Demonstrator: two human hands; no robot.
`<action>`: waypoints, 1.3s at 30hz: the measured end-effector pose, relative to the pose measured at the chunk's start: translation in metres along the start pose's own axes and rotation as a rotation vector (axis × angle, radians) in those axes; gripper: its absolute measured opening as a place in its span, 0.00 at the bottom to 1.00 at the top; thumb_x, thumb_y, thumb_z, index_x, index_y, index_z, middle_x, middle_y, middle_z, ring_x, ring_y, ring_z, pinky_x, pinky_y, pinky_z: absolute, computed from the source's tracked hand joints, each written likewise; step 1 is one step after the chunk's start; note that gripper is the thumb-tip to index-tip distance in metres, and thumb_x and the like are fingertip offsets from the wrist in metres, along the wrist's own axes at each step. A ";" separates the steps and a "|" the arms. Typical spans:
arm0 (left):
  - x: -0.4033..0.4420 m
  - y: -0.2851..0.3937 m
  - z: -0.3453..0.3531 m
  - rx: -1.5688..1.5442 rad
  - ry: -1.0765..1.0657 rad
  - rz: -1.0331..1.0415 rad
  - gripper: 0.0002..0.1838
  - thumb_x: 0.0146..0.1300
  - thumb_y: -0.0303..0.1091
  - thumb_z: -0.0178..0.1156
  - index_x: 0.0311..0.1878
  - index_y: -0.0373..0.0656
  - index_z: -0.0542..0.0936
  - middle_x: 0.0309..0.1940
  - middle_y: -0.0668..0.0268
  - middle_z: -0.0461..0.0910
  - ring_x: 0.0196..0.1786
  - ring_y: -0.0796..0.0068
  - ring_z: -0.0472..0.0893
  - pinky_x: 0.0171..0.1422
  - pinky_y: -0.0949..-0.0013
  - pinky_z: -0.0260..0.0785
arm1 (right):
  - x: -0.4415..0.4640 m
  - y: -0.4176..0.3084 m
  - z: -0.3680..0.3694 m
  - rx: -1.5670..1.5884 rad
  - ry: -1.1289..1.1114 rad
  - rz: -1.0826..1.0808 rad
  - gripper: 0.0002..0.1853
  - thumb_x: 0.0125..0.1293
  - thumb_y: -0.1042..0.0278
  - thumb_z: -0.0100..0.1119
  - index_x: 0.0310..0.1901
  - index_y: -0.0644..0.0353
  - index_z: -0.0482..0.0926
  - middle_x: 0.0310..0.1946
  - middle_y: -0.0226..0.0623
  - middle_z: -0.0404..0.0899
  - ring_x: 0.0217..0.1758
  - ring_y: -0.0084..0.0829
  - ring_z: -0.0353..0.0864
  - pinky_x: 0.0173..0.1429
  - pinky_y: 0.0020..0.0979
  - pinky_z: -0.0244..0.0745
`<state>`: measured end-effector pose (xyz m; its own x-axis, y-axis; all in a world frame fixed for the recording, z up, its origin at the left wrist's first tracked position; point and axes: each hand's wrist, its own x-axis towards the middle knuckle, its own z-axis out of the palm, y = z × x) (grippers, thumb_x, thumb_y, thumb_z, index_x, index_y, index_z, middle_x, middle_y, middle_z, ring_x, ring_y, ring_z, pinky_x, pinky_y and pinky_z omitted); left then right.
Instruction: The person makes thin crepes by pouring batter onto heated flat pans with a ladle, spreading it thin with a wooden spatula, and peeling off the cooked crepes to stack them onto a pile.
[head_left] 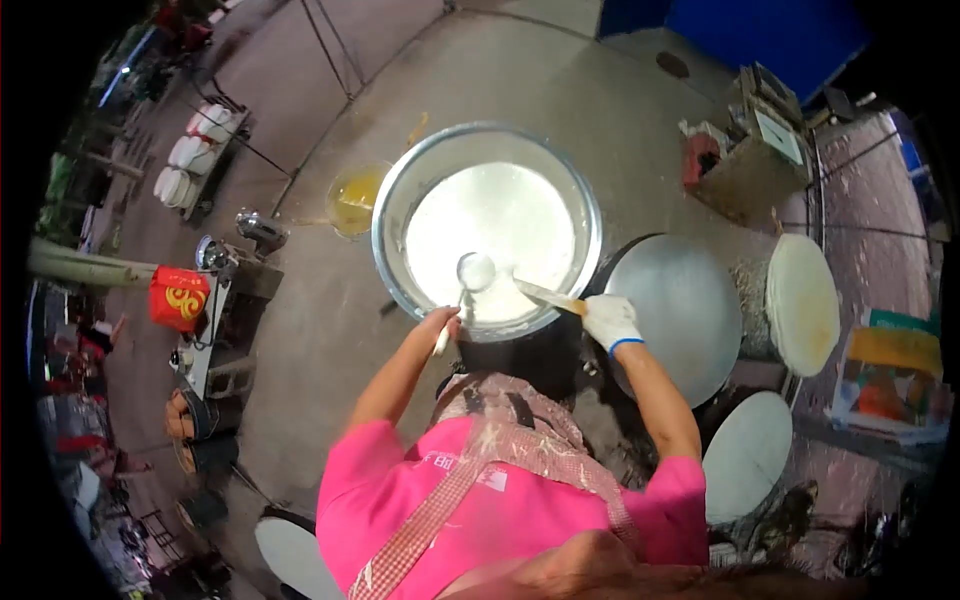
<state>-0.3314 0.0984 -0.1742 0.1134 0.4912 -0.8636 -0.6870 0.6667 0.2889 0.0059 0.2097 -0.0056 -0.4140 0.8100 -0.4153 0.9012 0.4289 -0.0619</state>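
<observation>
In front of me stands a wide metal basin (pixel 390 215) with white batter (pixel 490 215) in it. My left hand (pixel 442 321) is closed round the handle of a ladle (pixel 476 270), whose bowl is at the batter near the basin's close side. My right hand (pixel 611 320), in a white glove with a blue cuff, grips a flat spatula (pixel 548 294) with a yellowish handle end. The spatula's blade points left over the batter, its tip close to the ladle. A round grey griddle (pixel 680 310) lies just right of the gloved hand.
Right of the griddle is a stack of pale round sheets (pixel 803 305); a round white disc (pixel 748 455) lies nearer me. A bowl of yellow liquid (pixel 356 199) sits left of the basin. A red bag (pixel 179 298) is farther left, and a box-like stand (pixel 750 160) stands back right.
</observation>
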 end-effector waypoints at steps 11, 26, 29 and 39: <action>0.001 0.066 0.013 -0.004 -0.116 -0.491 0.13 0.65 0.38 0.49 0.29 0.38 0.67 0.09 0.69 0.62 0.08 0.75 0.62 0.10 0.72 0.54 | -0.084 -0.115 0.049 0.304 -0.131 0.411 0.23 0.57 0.43 0.52 0.35 0.58 0.79 0.31 0.50 0.80 0.37 0.49 0.80 0.42 0.45 0.73; -0.416 0.230 0.190 0.136 -0.860 0.218 0.15 0.71 0.39 0.42 0.58 0.49 0.65 0.16 0.75 0.54 0.11 0.89 0.53 0.04 0.84 0.47 | -0.147 -0.091 -0.170 0.327 1.247 0.157 0.15 0.54 0.59 0.64 0.39 0.60 0.79 0.28 0.47 0.79 0.29 0.46 0.78 0.34 0.41 0.72; -0.450 0.258 0.200 0.597 -0.915 0.721 0.18 0.66 0.39 0.51 0.58 0.59 0.60 0.14 0.78 0.52 0.11 0.90 0.51 0.08 0.84 0.43 | -0.158 -0.096 -0.215 0.490 1.385 0.159 0.15 0.55 0.63 0.63 0.40 0.62 0.79 0.31 0.47 0.80 0.32 0.41 0.79 0.38 0.36 0.73; -0.258 0.206 0.134 0.034 -0.485 -0.421 0.18 0.68 0.40 0.45 0.21 0.47 0.61 0.13 0.75 0.57 0.10 0.86 0.55 0.08 0.82 0.49 | -0.138 -0.125 0.004 1.024 0.551 0.499 0.16 0.53 0.58 0.66 0.34 0.64 0.81 0.21 0.35 0.78 0.23 0.21 0.74 0.29 0.27 0.69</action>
<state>-0.4060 0.1841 0.1636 0.6857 0.3759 -0.6234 -0.4904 0.8714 -0.0140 -0.0491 0.0427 0.0561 0.2226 0.9582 -0.1795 0.5586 -0.2763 -0.7821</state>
